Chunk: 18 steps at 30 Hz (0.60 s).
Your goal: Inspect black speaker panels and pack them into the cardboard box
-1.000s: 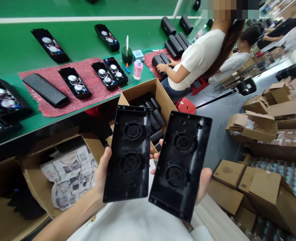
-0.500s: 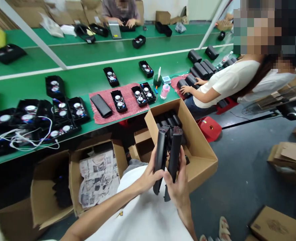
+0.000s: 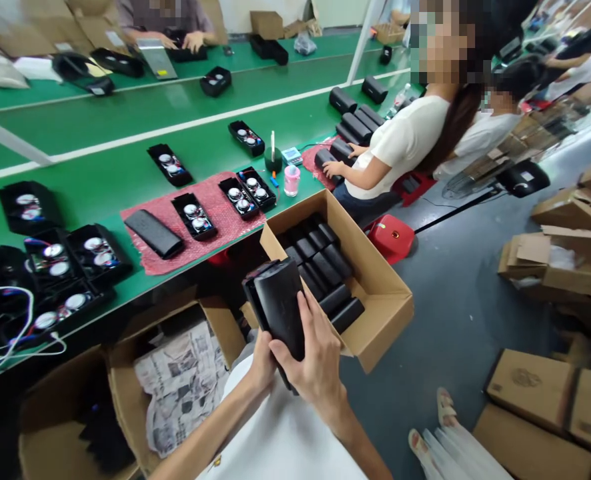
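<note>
The green worktop runs away to my left, and past its near edge stands an open carton, partly filled with black housings. The pair of black plastic shells is off the worktop, in mid-air before its near edge and by the carton's near-left side. A second ago they were apart, hollow insides showing; now the front shell lies against the rear shell, smooth back up. That suggests to me they are being handled as one stack. The right hand's grip pinches the stack, fingers along its right edge, thumb across the face. The left hand clasps its lower left edge, fingers mostly hidden.
</note>
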{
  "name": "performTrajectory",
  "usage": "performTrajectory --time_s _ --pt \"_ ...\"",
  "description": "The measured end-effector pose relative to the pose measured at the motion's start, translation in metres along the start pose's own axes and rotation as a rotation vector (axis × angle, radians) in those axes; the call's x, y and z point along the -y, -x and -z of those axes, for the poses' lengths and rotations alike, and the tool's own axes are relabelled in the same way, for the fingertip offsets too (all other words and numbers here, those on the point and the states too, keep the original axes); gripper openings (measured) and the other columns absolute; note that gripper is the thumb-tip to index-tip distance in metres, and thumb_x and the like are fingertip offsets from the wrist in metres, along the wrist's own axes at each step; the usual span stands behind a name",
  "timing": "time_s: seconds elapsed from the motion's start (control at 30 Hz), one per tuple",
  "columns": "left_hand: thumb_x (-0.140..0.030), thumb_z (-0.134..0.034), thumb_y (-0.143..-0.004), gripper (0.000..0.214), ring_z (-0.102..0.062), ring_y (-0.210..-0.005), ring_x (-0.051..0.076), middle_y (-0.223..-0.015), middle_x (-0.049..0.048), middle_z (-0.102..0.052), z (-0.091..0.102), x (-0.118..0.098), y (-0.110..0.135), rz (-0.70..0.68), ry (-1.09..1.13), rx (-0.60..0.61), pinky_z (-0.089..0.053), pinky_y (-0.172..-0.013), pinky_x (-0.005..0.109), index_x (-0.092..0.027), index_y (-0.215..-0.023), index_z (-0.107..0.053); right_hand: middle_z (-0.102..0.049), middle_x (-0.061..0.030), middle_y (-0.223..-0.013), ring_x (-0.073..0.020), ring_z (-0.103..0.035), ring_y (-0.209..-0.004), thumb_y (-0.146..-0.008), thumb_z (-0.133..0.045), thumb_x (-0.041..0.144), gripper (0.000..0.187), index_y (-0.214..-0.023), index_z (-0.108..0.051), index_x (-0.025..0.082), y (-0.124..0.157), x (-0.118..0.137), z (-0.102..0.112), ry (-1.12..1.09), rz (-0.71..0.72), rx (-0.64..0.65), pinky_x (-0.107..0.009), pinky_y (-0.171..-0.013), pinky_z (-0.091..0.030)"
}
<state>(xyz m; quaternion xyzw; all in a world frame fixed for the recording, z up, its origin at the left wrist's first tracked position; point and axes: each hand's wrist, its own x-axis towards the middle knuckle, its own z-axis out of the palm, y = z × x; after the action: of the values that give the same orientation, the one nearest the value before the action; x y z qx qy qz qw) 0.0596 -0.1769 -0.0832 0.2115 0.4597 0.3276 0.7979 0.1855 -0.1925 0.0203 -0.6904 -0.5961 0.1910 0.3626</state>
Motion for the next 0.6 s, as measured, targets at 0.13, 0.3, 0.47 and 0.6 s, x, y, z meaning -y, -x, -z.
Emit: performTrajectory --time_s 0.13,0.3,0.47,0.6 --pt "-0.097 -0.062 -0.061 0.081 -0.052 -0.142 0.041 -0.110 0.0067 -0.081 -0.011 -0.004 -0.004 -0.018 0.047 -0.073 -0.050 -0.115 0.041 -0.027 -0.098 -0.080 -0.035 -0.0104 -0.168 -0.0387 -0.046 -0.147 -0.102 -0.053 0.066 0.083 -0.169 -0.018 0.032 -0.002 -0.010 0.000 -0.014 -0.034 0.040 -0.060 -0.117 -0.047" --pt "-0.084 -0.075 -0.064 0.077 -0.052 -0.142 0.040 -0.114 0.0070 -0.081 -0.018 -0.011 -0.010 -0.081 0.006 -0.078 -0.046 -0.120 0.046 -0.026 -0.115 -0.078 -0.015 -0.0091 -0.175 -0.0416 -0.033 -0.154 -0.107 -0.040 0.061 0.076 -0.170 -0.013 0.028 -0.005 -0.016 0.003 -0.045 -0.063 0.168 -0.063 -0.122 -0.039" --pt "-0.080 -0.069 -0.069 0.065 -0.058 -0.138 0.043 -0.104 0.0094 -0.083 -0.017 -0.017 -0.017 0.151 0.117 -0.063 -0.046 -0.120 0.054 -0.024 -0.099 -0.080 -0.023 -0.0044 -0.173 -0.0296 -0.031 -0.157 -0.110 -0.044 0.052 0.066 -0.168 -0.022 0.031 0.006 -0.042 0.006 -0.365 -0.190 0.147 -0.054 -0.130 -0.030" --pt "-0.081 -0.065 -0.070 0.070 -0.065 -0.129 0.044 -0.103 0.0123 -0.083 -0.019 -0.010 -0.030 0.220 0.162 0.009 -0.048 -0.117 0.057 -0.021 -0.102 -0.080 -0.034 -0.0073 -0.169 -0.0266 -0.034 -0.156 -0.098 -0.065 0.063 0.085 -0.166 -0.026 0.028 0.027 -0.077 0.001 -0.866 -0.411 0.175 -0.050 -0.130 -0.032"
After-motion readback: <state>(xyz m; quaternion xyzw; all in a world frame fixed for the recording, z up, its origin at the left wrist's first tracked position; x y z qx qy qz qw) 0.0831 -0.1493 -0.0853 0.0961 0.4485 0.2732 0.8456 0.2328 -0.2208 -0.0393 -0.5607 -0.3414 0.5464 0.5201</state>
